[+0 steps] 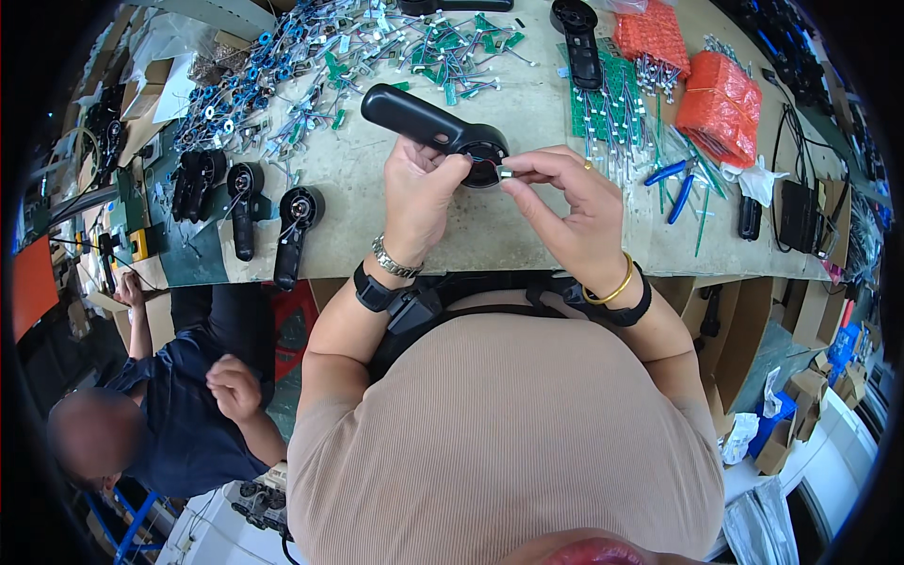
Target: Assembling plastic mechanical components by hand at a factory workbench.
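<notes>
My left hand (421, 193) is closed around a black handheld fan housing (414, 114), its handle tilted up to the left and its open round head toward my right hand. The thumb rests at the rim of the round opening, where thin wires show inside. Between thumb and index finger, my right hand (570, 200) pinches a small pale green and white piece (506, 173) at the right edge of that opening. It looks like a little circuit board or connector; its exact kind is too small to tell.
Small wired green boards (452, 47) and blue-ringed wired parts (221, 108) cover the far table. Several black housings (299, 235) lie at left. Blue-handled cutters (680, 188), green board panels (617, 104) and red bubble-wrap bundles (720, 108) lie at right. Another person (188, 405) sits at left.
</notes>
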`<state>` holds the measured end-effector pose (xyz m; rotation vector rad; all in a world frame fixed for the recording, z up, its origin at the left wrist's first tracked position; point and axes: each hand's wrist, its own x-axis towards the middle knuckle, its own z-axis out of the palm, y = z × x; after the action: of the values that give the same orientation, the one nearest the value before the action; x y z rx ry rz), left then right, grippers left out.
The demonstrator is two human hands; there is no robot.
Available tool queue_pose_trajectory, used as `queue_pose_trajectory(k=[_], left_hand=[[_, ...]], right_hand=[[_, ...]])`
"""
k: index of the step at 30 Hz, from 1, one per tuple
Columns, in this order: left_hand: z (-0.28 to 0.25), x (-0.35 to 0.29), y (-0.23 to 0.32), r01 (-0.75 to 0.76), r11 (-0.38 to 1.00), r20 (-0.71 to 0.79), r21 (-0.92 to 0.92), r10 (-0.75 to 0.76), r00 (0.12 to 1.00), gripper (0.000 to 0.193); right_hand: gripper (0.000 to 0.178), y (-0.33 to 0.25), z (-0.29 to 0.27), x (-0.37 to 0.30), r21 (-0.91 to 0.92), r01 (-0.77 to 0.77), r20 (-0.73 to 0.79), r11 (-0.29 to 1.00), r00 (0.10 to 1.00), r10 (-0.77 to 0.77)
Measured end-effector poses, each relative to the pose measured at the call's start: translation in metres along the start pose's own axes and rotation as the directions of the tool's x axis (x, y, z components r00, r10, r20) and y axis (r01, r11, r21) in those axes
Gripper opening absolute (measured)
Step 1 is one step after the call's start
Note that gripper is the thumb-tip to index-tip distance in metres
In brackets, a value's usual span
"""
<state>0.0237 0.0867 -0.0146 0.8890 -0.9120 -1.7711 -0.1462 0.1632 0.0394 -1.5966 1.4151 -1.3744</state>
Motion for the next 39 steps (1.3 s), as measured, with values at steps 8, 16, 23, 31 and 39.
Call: queue_pose_trajectory(k=[8,16,23,31,39], left_hand=[[0.002,0.002,-0.002,0.046,0.999,-0.01,-0.002,-0.046,0.999,0.03],[0.003,0.001,0.003,0.095,0.995,0.048,0.024,-0.096,0.994,0.034],[0.01,-0.005,0.006,0.04,0.999,0.101,-0.021,-0.038,0.994,0.04],[0.015,-0.005,-0.001,-0.077,0.996,0.164,-0.036,0.082,0.983,0.047],[0.014,-0.006,-0.004,-0.115,0.993,0.194,0.001,0.112,0.975,0.05]], right_hand=[[0.025,0.009,0.002,-0.003,0.125,-0.076,0.028,0.989,0.997,0.073],[0.025,0.01,0.002,-0.001,0.245,-0.147,0.041,0.958,0.989,0.142],[0.023,0.015,0.003,0.0,0.328,-0.278,-0.005,0.903,0.955,0.296],[0.023,0.025,-0.001,0.002,0.448,-0.451,-0.007,0.772,0.862,0.507],[0.021,0.027,0.003,0.002,0.401,-0.447,-0.05,0.8,0.861,0.506]])
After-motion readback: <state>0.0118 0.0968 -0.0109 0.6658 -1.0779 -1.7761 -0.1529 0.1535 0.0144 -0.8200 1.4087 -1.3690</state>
